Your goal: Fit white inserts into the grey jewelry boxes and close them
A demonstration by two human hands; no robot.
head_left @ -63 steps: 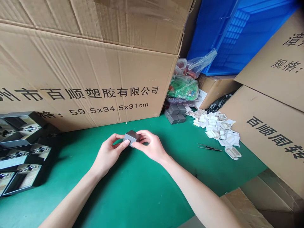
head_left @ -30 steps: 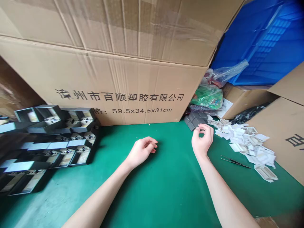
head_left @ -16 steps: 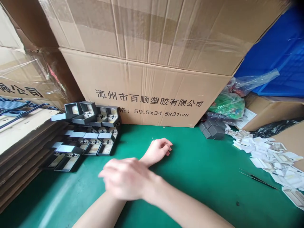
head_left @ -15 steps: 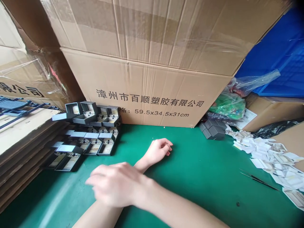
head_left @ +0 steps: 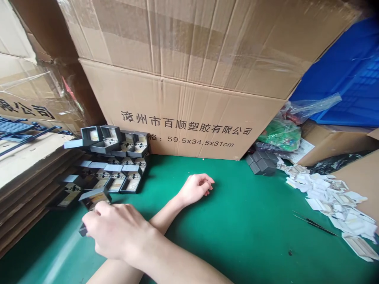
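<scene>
My right hand reaches across my left forearm to the left side and closes its fingers on a small open dark box at the near end of a cluster of open dark boxes. The held box's lid stands up, and part of the box is hidden behind my fingers. My left hand rests on the green mat in the middle, fingers loosely curled, holding nothing.
A large printed carton stands right behind the mat. Closed grey boxes sit at its right corner, beside a pile of white inserts and tweezers. Flat cardboard sheets lie at left, a blue crate at right.
My right hand left the grey boxes at right, swept left over my left arm and took hold of an open dark box. My left hand let go of the grey box and stayed resting.
</scene>
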